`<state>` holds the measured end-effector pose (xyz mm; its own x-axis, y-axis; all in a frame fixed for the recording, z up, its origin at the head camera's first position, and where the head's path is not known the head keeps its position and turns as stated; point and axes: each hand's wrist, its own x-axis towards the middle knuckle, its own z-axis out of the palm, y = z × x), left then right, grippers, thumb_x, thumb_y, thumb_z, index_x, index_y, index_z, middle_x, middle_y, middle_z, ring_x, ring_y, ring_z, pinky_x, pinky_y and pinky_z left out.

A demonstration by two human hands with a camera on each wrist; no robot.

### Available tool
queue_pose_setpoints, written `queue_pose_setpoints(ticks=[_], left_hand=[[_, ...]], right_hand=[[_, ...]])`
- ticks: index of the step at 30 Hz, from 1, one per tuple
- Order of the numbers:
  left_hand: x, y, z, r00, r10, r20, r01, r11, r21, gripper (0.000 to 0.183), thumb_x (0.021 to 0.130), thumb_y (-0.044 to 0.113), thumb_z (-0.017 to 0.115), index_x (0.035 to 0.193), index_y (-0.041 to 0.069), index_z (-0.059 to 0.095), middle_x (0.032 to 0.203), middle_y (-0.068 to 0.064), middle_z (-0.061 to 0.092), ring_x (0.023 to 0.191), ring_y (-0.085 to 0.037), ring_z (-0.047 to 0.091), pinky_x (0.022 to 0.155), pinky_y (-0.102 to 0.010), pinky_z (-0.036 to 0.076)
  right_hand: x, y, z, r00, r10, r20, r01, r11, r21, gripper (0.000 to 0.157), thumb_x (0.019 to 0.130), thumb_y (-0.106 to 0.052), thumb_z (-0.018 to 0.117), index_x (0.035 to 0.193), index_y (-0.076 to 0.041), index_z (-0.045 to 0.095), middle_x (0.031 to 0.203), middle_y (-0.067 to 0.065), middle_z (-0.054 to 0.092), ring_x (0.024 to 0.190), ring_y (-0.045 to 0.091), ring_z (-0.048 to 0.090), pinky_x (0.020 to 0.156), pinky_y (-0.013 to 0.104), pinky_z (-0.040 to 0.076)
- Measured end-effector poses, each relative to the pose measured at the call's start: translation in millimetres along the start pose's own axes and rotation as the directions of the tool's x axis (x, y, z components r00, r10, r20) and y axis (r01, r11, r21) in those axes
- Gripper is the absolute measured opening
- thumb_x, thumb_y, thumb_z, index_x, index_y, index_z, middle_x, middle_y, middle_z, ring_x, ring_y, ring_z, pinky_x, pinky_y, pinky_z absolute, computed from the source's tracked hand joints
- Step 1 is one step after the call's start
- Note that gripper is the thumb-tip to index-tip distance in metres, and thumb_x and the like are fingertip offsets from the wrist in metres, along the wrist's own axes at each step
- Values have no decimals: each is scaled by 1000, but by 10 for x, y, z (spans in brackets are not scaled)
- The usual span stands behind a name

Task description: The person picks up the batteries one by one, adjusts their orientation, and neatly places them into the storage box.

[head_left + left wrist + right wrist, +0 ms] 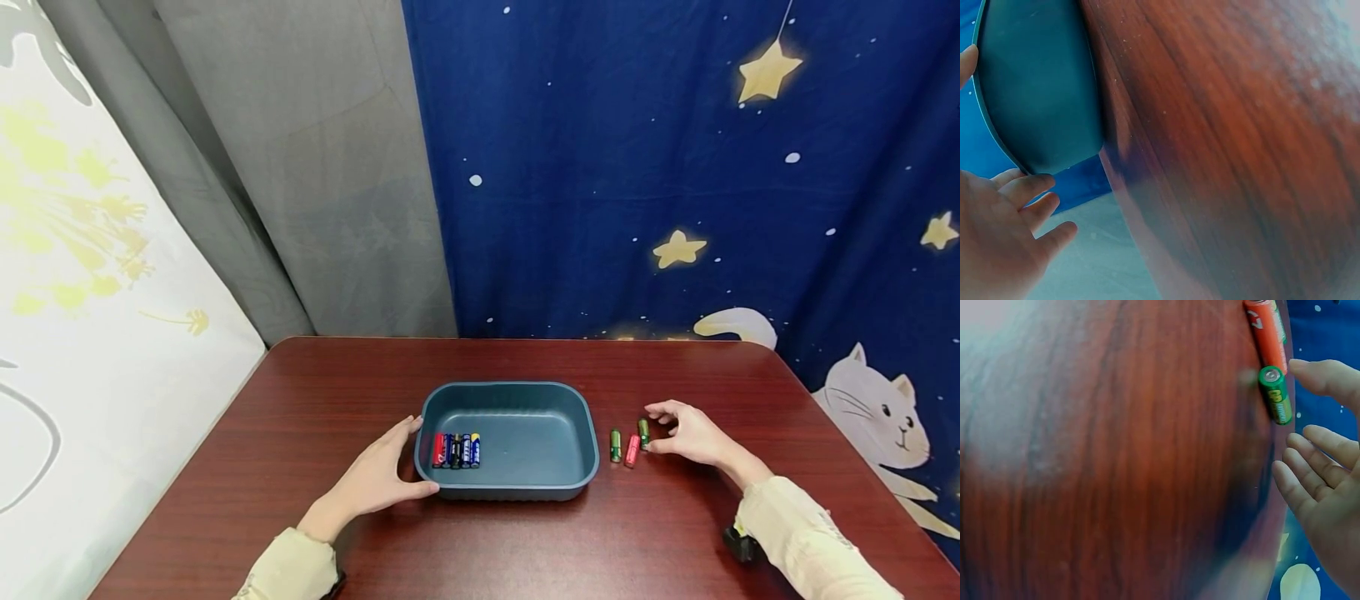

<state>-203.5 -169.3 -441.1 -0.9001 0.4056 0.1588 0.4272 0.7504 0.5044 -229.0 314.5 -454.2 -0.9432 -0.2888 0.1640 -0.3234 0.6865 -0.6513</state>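
Head view took in two cream sleeves [798, 529] behind the fingers, and beyond them both hands over the table [510, 550]. The left hand [375, 471] was spread wide at one end of a blue-grey tray [536, 450], its thumb on the near corner and its other fingers at the far part of that end; the left wrist view showed those fingers loosely extended, fingertips against the tray's wall. Inside the tray, just past the left fingers and to their right, a row of five batteries [457, 451] lay side by side: a red one closest, then blue and dark ones, the last with a yellow end.

The right hand [692, 435] had its thumb and fingers apart, with a green battery [643, 433] at the gap between their tips; the right wrist view showed that gap clearly, but whether the thumb touched the battery could not be told. Just left of it, farther from the right fingers, lay a red battery [632, 451], and beyond that a second green battery [616, 446], between the right fingers and the tray.

Well past both sets of fingers hung a grey curtain [307, 167] and a blue curtain [600, 167] printed with stars and a cat [873, 408].
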Motion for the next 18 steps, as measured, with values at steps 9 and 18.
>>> queue_pose_setpoints(ticks=[9, 18], left_hand=[[0, 0, 0, 1000, -2, 2, 2, 1000, -1, 97, 65, 58, 71, 140, 8, 34, 143, -8, 35, 131, -25, 32, 101, -47, 32], [4, 14, -13, 1000, 5, 2, -5, 1000, -5, 97, 65, 59, 71, 139, 8, 34, 142, -9, 36, 130, -27, 32, 100, -48, 33]], right_hand=[[-6, 51, 75, 999, -44, -13, 43, 998, -56, 53, 62, -14, 80, 106, 7, 60, 96, 12, 60, 84, 26, 53, 66, 27, 48], [-9, 67, 113, 999, -22, -47, 17, 994, -103, 45, 63, -15, 80, 101, 2, 63, 94, 8, 60, 84, 23, 53, 66, 27, 47]])
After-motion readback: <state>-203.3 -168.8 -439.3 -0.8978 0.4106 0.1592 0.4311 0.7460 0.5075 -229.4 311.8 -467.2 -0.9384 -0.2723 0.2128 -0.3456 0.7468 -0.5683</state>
